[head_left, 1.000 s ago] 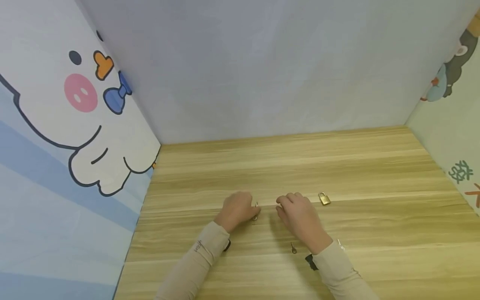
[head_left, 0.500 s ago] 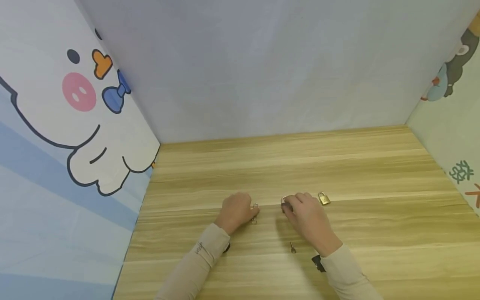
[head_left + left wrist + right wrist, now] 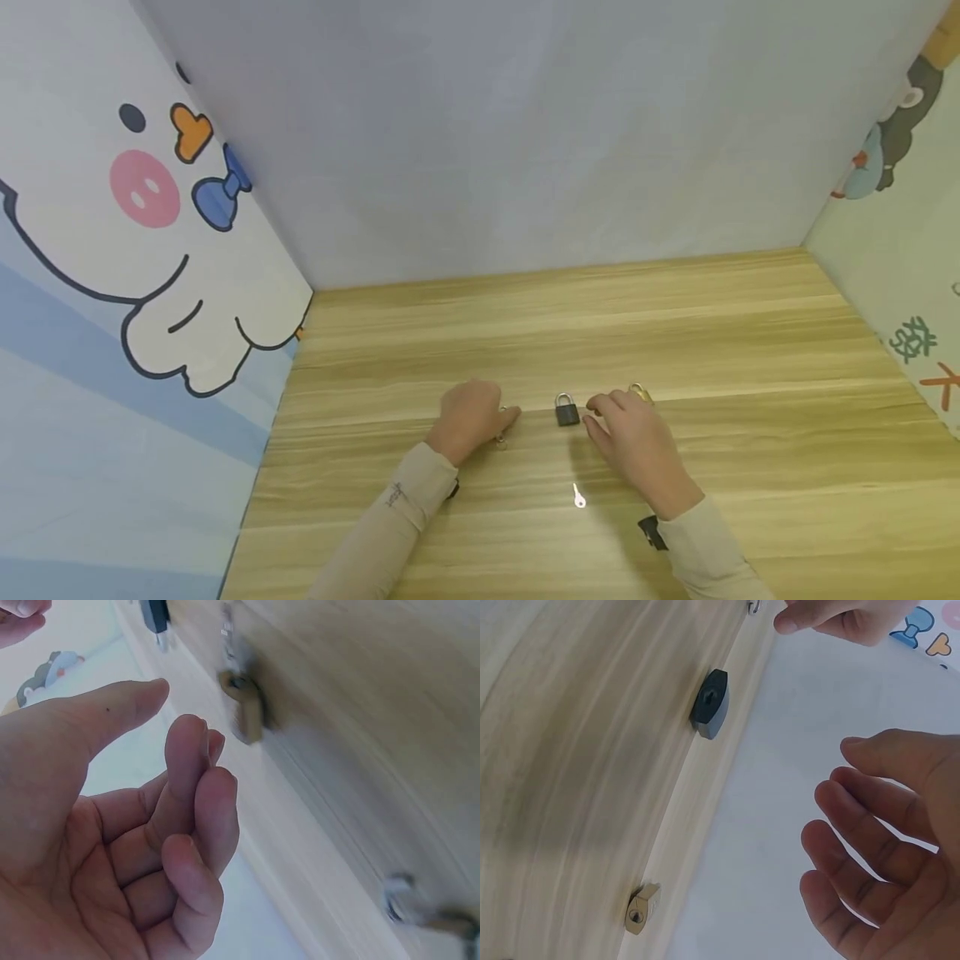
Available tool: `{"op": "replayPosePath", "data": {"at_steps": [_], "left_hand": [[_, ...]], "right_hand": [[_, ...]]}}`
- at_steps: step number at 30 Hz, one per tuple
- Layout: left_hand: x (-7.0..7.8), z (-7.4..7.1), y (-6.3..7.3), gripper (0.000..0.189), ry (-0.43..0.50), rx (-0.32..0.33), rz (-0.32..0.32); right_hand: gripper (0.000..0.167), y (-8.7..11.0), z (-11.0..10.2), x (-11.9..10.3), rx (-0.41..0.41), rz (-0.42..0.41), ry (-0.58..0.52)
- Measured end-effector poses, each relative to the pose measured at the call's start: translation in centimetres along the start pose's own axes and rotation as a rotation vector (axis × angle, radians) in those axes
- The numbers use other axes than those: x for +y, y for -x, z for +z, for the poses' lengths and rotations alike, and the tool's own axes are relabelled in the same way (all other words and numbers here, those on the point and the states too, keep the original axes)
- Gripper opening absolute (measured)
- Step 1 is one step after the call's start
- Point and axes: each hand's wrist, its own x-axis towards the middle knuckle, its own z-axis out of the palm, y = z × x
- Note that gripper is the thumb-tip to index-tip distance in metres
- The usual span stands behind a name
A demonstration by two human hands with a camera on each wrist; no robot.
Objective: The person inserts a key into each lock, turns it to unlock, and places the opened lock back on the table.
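Observation:
My left hand (image 3: 471, 421) hovers low over the table, fingers loosely curled around nothing. Under its thumb in the head view, a small padlock with a key in it (image 3: 502, 442) is mostly covered; the left wrist view shows its brass body (image 3: 249, 712). A black padlock (image 3: 567, 414) with a steel shackle lies between the hands. Just right of it, my right hand (image 3: 636, 442) is raised with relaxed, parted fingers and holds nothing. Behind those fingers a brass padlock (image 3: 640, 392) is partly hidden; its keyhole end (image 3: 639, 915) faces the right wrist camera.
A loose key (image 3: 578, 497) lies on the wood-grain table (image 3: 420, 333), nearer to me than the padlocks. At the lower right of the left wrist view is another blurred padlock (image 3: 442, 922). A grey wall (image 3: 525, 150) rises behind the table.
My right hand has let go of the black padlock and moved right, partly covering the brass padlock. The black padlock now shows fully. My left hand has barely moved.

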Motion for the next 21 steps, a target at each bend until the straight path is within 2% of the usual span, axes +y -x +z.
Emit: {"op": "replayPosePath", "data": {"at_steps": [10,16,21], "left_hand": [[3.8,0.1,-2.1,0.053,-0.022,0.016,0.092],[5.5,0.4,-3.1,0.055,-0.022,-0.013,0.099],[6.7,1.0,-3.8,0.054,-0.024,-0.037,0.095]], "right_hand": [[0.023,0.7,-1.0,0.4,-0.006,0.013,0.016],[0.023,1.0,-1.2,0.7,0.012,0.006,0.01],[0.023,1.2,-1.5,0.6,-0.006,0.02,0.02]]}}
